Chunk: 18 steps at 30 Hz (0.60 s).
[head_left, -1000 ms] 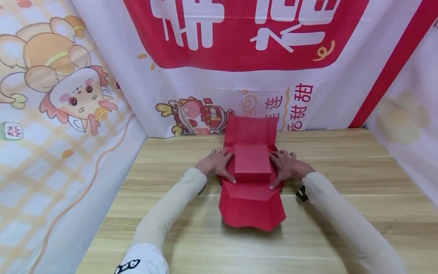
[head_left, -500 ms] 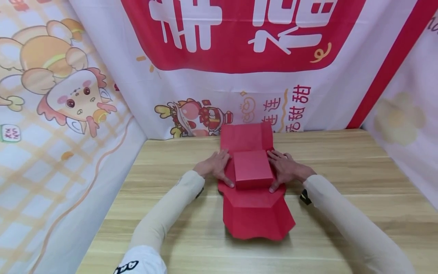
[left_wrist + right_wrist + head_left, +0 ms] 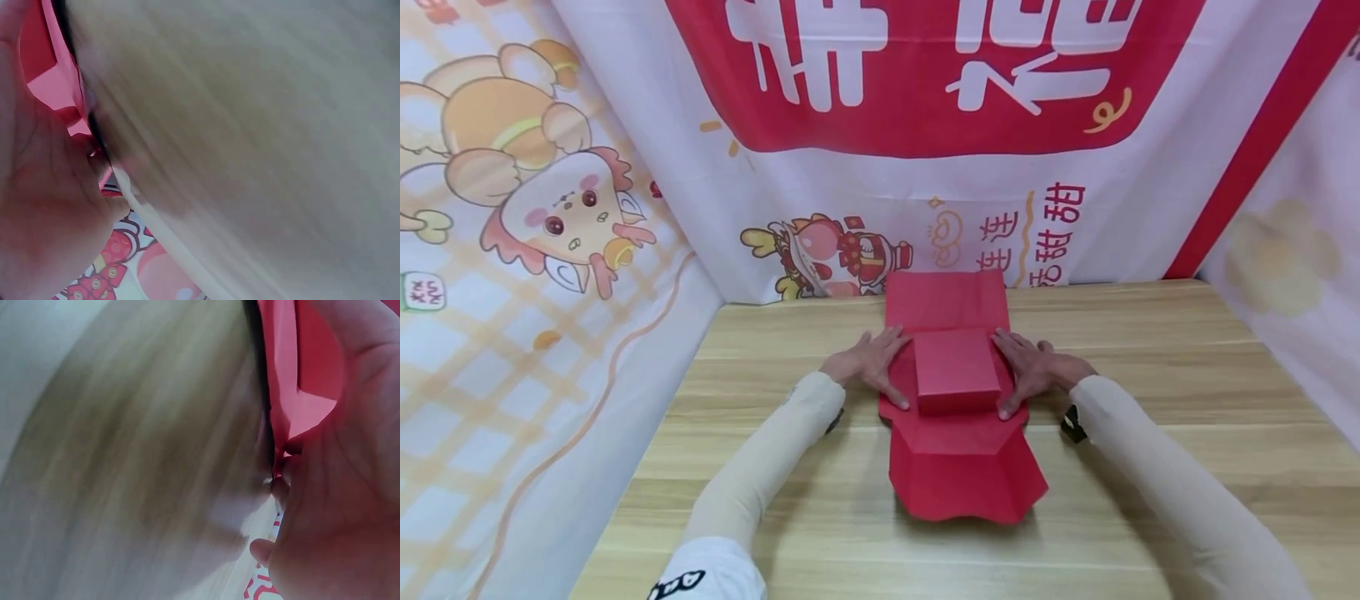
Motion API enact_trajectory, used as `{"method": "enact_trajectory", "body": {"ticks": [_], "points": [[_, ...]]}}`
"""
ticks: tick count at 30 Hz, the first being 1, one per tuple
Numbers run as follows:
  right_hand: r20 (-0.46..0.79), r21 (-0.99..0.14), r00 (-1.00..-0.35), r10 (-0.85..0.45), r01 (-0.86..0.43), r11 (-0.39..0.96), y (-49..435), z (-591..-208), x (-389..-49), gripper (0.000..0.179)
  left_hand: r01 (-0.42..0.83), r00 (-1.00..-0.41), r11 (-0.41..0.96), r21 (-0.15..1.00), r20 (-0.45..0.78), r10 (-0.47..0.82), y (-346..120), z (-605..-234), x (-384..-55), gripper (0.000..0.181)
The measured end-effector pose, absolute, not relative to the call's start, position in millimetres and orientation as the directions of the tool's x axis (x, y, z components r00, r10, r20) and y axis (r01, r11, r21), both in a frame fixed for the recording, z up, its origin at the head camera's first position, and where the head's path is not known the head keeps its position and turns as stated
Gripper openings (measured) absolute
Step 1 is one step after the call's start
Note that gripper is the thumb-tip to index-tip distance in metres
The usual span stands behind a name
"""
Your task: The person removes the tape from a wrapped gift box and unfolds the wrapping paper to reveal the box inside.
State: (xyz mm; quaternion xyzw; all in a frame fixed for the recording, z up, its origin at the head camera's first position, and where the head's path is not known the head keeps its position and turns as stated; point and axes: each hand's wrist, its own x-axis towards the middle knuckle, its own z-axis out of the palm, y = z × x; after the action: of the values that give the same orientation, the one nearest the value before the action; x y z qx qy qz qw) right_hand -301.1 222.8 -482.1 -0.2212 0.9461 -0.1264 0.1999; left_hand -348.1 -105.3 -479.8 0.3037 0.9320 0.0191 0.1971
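A red box [image 3: 957,362] sits in the middle of a creased red card sheet [image 3: 943,437] on the wooden table. The sheet's back flap [image 3: 946,298] stands toward the wall, and its front flap [image 3: 958,487] spreads toward me. My left hand [image 3: 872,364] rests on the sheet's left side with thumb and fingers spread. On the opposite side, my right hand [image 3: 1033,372] lies the same way, close to the box. Both wrist views show the palms, the left hand [image 3: 47,206] and the right hand [image 3: 344,481], against the red edge; most fingertips are hidden there.
The wooden table [image 3: 790,517] extends around the sheet on both sides and in front. A printed cloth [image 3: 820,192] hangs right behind it, close to the back flap. Another patterned cloth [image 3: 550,367] hangs on the left. A black band [image 3: 1072,425] circles the right wrist.
The box and sheet have shifted slightly toward me. The front flap reaches farther forward and the back flap appears lower. Both hands stay at the sides; the fingers have moved a little.
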Motion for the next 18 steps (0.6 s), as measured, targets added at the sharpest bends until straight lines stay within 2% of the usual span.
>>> {"method": "enact_trajectory", "body": {"ticks": [7, 14, 18], "points": [[-0.342, -0.309, -0.824, -0.452, -0.356, 0.882, 227.1, -482.3, -302.5, 0.143, 0.577, -0.724, 0.802, 0.156, -0.356, 0.591, -111.0, -478.6, -349.1, 0.133], [-0.294, -0.246, -0.837, -0.461, -0.399, 0.883, 222.1, -475.3, -296.1, 0.137, 0.604, -0.743, 0.797, 0.025, -0.345, 0.573, -109.9, -474.2, -340.7, 0.128], [-0.251, -0.308, -0.830, -0.498, -0.419, 0.854, 219.8, -472.0, -287.4, 0.125, 0.639, -0.714, 0.770, -0.007, -0.377, 0.589, -109.1, -468.9, -327.8, 0.123]]}}
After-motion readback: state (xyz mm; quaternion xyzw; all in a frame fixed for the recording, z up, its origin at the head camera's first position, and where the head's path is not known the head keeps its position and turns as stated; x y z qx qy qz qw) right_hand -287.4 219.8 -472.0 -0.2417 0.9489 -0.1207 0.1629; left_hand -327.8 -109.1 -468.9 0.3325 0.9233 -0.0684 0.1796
